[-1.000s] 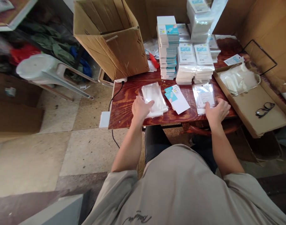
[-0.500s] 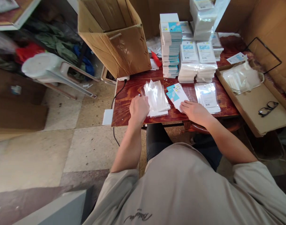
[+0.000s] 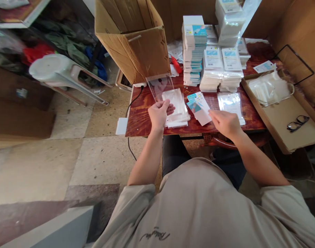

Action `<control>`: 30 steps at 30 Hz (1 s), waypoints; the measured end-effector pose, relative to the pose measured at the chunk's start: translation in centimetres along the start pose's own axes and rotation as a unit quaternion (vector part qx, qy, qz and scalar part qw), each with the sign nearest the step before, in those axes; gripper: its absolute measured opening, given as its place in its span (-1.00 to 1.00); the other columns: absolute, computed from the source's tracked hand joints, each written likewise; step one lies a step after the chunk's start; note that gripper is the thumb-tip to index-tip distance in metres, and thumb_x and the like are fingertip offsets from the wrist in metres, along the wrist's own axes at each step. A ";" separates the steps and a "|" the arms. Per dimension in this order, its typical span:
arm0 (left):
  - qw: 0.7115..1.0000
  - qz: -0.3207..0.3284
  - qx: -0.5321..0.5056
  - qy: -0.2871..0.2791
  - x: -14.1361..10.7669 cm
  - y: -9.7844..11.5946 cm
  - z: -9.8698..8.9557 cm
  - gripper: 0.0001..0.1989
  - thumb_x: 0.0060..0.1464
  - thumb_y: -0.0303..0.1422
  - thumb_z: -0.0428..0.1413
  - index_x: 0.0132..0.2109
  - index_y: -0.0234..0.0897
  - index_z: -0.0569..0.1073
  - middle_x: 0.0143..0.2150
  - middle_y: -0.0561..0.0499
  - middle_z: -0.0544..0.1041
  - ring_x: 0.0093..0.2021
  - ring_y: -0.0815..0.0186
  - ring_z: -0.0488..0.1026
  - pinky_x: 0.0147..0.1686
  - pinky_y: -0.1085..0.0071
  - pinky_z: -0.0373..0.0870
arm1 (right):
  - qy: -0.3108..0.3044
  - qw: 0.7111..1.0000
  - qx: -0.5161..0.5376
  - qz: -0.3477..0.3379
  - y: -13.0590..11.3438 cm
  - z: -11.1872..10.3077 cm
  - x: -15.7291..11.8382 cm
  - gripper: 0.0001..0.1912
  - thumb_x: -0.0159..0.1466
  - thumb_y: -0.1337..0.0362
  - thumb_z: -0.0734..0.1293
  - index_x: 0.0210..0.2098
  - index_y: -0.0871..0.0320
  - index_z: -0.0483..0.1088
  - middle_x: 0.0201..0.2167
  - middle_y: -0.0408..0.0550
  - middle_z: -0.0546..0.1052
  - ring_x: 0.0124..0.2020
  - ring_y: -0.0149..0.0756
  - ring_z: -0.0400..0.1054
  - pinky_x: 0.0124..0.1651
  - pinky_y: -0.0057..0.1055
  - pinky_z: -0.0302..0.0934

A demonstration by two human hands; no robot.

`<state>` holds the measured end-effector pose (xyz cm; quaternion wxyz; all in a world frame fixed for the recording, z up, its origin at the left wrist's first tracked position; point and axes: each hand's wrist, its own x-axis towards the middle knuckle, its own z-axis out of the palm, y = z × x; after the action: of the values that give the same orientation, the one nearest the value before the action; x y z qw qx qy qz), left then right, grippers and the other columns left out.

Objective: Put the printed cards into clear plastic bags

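Observation:
My left hand [image 3: 159, 113] is closed on a clear plastic bag [image 3: 160, 88], which stands up above the table with its punched hole at the top. Under it lies a pile of clear plastic bags [image 3: 179, 106]. My right hand [image 3: 226, 122] pinches the edge of a white and blue printed card [image 3: 203, 116], tilted up from the small fanned pile of cards [image 3: 200, 98]. To the right of that pile, filled clear packets [image 3: 231, 103] lie flat, partly behind my right hand.
Tall stacks of cards [image 3: 195, 51] and bagged packets [image 3: 212, 69] stand at the back. An open carton [image 3: 144, 51] is at the left rear. A shallow cardboard tray [image 3: 281, 117] on the right holds glasses [image 3: 298, 124]. A cable [image 3: 133, 100] runs over the left edge.
My left hand has lifted a clear bag off its pile. My right hand has moved slightly right and raised a card from the fanned pile. The view has shifted a little.

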<state>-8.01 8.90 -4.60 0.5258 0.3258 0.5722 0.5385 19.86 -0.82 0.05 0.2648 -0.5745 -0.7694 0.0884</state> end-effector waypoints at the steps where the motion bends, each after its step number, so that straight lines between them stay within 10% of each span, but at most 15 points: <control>1: 0.999 -0.012 -0.030 0.002 -0.2 -0.3 0.5 -0.69 0.11 -0.15 0.39 -0.25 -0.32 0.57 -0.29 -0.12 0.65 -0.32 0.24 0.65 -0.25 0.30 0.61 | 0.070 0.994 0.059 0.063 -0.6 -0.3 -0.1 -0.74 0.48 0.14 0.33 -0.05 0.07 0.64 -0.26 -0.02 0.68 -0.25 -0.16 0.56 -0.16 -0.25 0.42; 3: 0.997 -0.032 -0.070 0.005 -0.6 -0.8 1.3 -0.70 0.10 -0.16 0.41 -0.24 -0.29 0.57 -0.28 -0.10 0.66 -0.28 0.25 0.66 -0.22 0.30 0.62 | 0.141 0.952 0.209 0.175 -2.0 -0.4 -0.4 -0.68 0.42 0.02 0.40 -0.05 0.10 0.64 -0.33 -0.02 0.66 -0.38 -0.18 0.53 -0.30 -0.25 0.44; 8: 0.992 -0.074 -0.104 -0.019 -2.2 -0.8 2.9 -0.67 0.09 -0.09 0.42 -0.25 -0.23 0.57 -0.22 -0.11 0.68 -0.14 0.24 0.68 -0.18 0.35 0.61 | 0.016 0.852 0.422 0.310 -3.7 1.4 -1.1 -0.62 0.21 -0.02 0.53 -0.23 0.19 0.61 -0.49 -0.06 0.62 -0.60 -0.28 0.41 -0.65 -0.41 0.26; 16: 0.985 -0.101 -0.128 -0.056 -4.5 0.0 4.1 -0.71 0.13 -0.13 0.39 -0.24 -0.25 0.58 -0.19 -0.11 0.69 -0.06 0.12 0.69 -0.13 0.22 0.65 | 0.148 0.860 0.370 0.317 -3.0 2.5 -1.5 -0.66 0.25 0.00 0.51 -0.20 0.16 0.60 -0.38 -0.05 0.67 -0.44 -0.21 0.55 -0.49 -0.39 0.43; 24: 0.988 -0.082 -0.117 -0.057 -4.2 0.8 4.0 -0.64 0.09 -0.05 0.42 -0.25 -0.22 0.54 -0.15 -0.11 0.69 0.00 0.14 0.68 -0.13 0.30 0.64 | 0.042 0.849 0.426 0.309 -2.5 0.2 -1.7 -0.62 0.16 0.00 0.55 -0.24 0.19 0.60 -0.49 -0.08 0.61 -0.62 -0.33 0.37 -0.71 -0.46 0.16; 30: 0.985 -0.082 -0.136 -0.063 -5.3 0.0 4.7 -0.66 0.09 -0.08 0.41 -0.25 -0.24 0.56 -0.26 -0.07 0.66 -0.14 0.17 0.68 -0.18 0.27 0.65 | 0.168 0.871 0.365 0.283 -3.2 1.8 -1.4 -0.64 0.26 -0.01 0.49 -0.20 0.19 0.59 -0.42 -0.04 0.65 -0.50 -0.32 0.45 -0.53 -0.43 0.34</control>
<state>-2.31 5.24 -2.66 0.6425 0.2365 0.4843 0.5447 16.56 -2.88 -0.48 0.5448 -0.6364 -0.4303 0.3361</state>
